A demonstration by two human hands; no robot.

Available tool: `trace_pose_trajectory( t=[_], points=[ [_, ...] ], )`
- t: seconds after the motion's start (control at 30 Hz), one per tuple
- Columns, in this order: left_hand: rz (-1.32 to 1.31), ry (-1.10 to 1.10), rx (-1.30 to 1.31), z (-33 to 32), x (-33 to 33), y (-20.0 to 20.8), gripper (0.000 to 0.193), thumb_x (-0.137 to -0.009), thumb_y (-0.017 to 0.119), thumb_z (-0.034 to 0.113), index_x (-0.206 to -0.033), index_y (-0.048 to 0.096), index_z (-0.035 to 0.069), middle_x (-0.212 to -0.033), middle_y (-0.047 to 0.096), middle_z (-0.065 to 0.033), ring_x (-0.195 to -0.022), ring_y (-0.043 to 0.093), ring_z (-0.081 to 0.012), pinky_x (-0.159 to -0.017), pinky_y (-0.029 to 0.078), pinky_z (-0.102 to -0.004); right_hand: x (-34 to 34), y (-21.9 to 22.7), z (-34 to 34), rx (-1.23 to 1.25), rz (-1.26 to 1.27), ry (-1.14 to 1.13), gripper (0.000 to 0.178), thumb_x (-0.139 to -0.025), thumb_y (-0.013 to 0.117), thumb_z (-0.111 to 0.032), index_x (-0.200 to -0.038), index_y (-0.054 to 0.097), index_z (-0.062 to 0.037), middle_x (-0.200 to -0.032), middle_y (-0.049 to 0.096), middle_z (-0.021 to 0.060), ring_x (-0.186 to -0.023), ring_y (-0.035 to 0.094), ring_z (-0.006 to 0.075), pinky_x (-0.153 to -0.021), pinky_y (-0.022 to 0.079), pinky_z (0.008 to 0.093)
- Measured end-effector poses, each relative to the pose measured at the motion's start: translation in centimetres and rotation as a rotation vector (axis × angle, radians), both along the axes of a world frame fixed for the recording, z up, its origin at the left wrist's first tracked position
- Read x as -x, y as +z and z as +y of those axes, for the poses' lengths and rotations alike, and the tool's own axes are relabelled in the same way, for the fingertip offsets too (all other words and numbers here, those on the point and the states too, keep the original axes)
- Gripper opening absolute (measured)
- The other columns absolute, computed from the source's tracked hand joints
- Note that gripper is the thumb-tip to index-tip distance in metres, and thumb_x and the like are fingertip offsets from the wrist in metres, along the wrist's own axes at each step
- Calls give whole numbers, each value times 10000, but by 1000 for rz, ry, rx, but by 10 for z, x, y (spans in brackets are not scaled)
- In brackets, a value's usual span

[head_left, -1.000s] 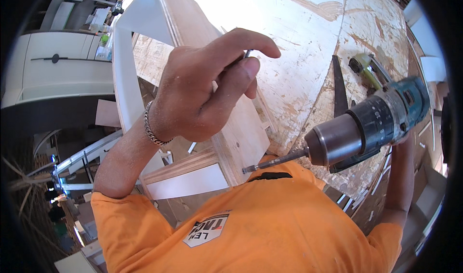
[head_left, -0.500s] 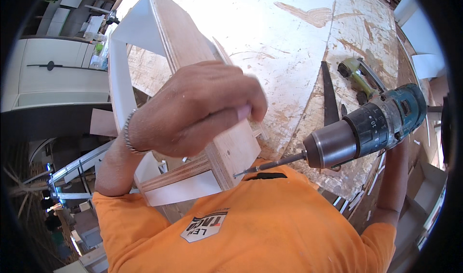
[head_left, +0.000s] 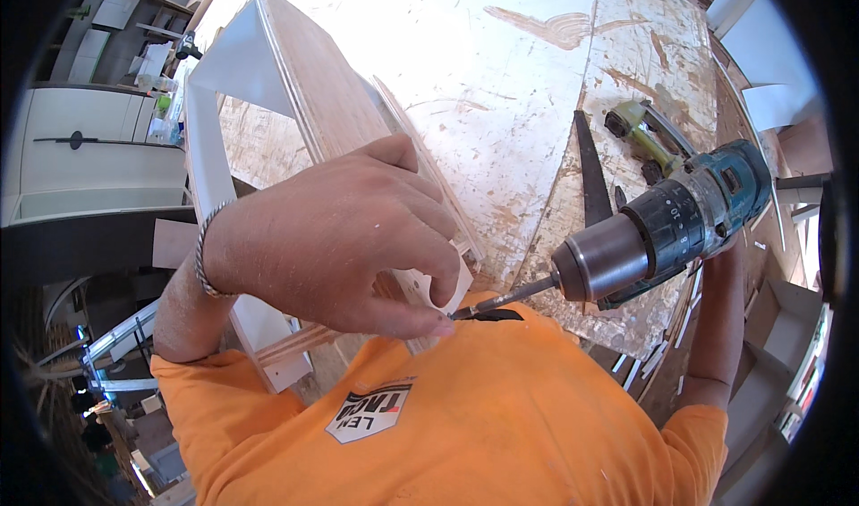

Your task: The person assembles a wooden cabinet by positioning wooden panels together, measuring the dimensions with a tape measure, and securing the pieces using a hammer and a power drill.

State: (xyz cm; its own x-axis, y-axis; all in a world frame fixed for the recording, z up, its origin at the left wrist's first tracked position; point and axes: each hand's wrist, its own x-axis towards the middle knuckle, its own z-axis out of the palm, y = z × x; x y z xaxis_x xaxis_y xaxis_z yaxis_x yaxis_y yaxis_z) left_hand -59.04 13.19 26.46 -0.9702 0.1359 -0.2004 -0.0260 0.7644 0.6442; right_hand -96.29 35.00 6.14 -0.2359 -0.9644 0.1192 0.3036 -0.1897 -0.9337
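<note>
My left hand (head_left: pixel 344 238) reaches over a plywood frame (head_left: pixel 322 85) with white inner faces. Its thumb and forefinger are pinched at the tip of the long driver bit (head_left: pixel 510 297); whatever small thing sits between them is too hidden to name. The bit is fixed in the metal chuck of a teal and black cordless drill (head_left: pixel 671 224), pointing left toward the frame's near corner. My right hand (head_left: pixel 723 248) is wrapped round the drill's grip, mostly hidden behind its body. The near end of the frame rests close against my orange shirt.
On the worn white worktable (head_left: pixel 465 41) lie a dark saw blade (head_left: pixel 592 170) and a green-and-black hand tool (head_left: pixel 649 139). Thin strips (head_left: pixel 658 354) lie by the table's right edge. White cabinets (head_left: pixel 80 139) stand on the left, open boxes (head_left: pixel 778 327) on the right.
My left hand has come down and nearer, its fingertips now at the bit's tip. The whole view has shifted slightly; the drill still points at the frame's corner.
</note>
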Motion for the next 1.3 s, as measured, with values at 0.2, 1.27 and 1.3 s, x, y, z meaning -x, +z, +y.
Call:
trace_pose_trajectory(
  t=[0.2,1.27,1.3],
  points=[
    [-187,-74,-98,-7,12,6,168,-797,810,274,-893,750,149,-657,570,47,-623,526,-147,-787,340,-331,-4,-4,11,-13,-16,-16,346,-955,657,-325,-1169,621,-55,-1093,640,71,-977,616,177,-890,508,336],
    [-210,-64,-109,-7,15,-3,131,-809,787,247,-826,766,119,-638,541,33,-630,524,-170,-720,378,-350,0,-10,6,44,2,21,606,-827,770,-369,-1310,568,-64,-1277,599,127,-1125,598,242,-963,499,409],
    [-236,-59,-116,-8,16,-3,138,-809,791,251,-824,766,116,-635,539,33,-625,520,-169,-720,376,-347,0,-9,5,45,3,25,606,-824,771,-370,-1307,570,-63,-1273,601,126,-1120,599,240,-959,499,407]
  ],
)
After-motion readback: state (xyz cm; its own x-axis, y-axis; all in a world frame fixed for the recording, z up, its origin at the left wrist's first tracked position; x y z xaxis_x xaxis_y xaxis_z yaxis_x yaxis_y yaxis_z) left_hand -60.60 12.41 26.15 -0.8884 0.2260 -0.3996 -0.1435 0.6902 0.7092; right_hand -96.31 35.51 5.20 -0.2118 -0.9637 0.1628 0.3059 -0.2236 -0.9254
